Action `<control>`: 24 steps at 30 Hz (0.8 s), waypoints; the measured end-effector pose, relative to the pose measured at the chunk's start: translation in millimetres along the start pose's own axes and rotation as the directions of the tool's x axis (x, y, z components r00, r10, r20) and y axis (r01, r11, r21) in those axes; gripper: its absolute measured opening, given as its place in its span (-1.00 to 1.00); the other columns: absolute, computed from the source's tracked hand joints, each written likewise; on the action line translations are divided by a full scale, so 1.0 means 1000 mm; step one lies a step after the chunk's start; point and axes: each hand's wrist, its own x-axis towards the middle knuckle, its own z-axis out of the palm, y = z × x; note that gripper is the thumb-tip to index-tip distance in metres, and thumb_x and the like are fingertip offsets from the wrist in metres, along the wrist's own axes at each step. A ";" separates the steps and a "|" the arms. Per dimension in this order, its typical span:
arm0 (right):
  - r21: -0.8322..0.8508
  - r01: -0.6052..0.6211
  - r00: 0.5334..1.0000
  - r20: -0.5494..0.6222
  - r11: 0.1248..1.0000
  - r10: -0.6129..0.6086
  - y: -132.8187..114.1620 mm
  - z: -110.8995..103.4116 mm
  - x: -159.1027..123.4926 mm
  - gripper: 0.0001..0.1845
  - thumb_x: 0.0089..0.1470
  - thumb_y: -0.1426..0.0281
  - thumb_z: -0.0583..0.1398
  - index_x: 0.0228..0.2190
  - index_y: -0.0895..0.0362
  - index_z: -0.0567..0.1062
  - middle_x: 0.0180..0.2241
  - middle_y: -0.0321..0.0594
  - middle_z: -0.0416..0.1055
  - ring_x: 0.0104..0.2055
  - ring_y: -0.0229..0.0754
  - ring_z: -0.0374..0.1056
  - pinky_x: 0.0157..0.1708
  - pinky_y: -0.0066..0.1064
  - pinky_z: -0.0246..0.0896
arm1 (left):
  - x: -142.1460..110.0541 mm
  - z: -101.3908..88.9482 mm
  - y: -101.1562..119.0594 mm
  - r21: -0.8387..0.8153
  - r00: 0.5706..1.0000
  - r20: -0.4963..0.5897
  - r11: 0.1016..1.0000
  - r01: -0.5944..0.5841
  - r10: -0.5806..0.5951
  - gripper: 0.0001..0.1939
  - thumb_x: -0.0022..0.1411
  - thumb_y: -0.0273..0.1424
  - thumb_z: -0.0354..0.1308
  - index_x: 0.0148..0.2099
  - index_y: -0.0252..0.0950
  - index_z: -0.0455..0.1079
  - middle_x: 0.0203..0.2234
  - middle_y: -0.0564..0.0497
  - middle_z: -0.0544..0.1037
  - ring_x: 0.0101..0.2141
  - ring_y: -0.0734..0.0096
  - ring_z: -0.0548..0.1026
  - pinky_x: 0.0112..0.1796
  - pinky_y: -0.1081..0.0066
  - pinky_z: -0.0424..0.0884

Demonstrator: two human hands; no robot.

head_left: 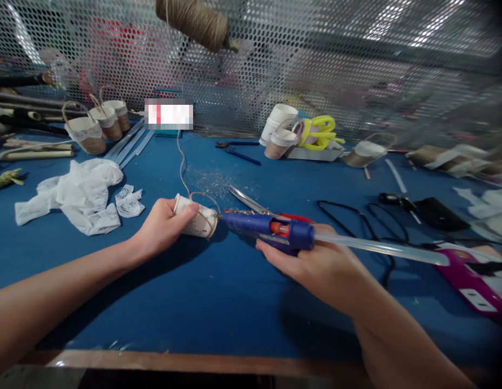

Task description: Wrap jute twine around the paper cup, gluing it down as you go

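Observation:
My left hand (167,222) is wrapped round a white paper cup (200,220), which lies tilted on its side above the table. Thin brown twine (182,162) loops over the cup near its right end and runs up toward the twine spool (194,21) hanging at the top. In my right hand (316,265) is a blue hot glue gun (259,227) with a long clear glue stick (380,247) out of its back. Its nozzle points left, right at the cup's end; whether it touches I cannot tell. Scissors (248,200) lie behind the gun, partly hidden by it.
White lace (79,192) lies left on the blue table (186,302). Twine-wrapped cups with handles (87,135) stand at back left. Pliers (238,151), stacked white cups (277,121) and yellow ribbon (319,132) sit at the back. A black cord (356,216) and purple object (473,281) are right.

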 end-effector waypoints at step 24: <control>0.092 -0.015 1.000 -0.021 0.996 0.017 0.005 -0.008 -0.003 -0.60 -0.07 0.67 -0.04 -0.37 0.10 0.50 -0.70 -0.29 0.32 -0.68 -0.30 0.18 -0.65 -0.47 0.00 | -0.007 -0.004 -0.007 0.185 0.960 0.056 0.942 -0.281 0.276 -0.65 0.09 -0.29 -0.02 -0.55 -0.41 0.45 -0.69 0.03 0.44 -0.65 0.56 0.24 -0.63 0.57 0.17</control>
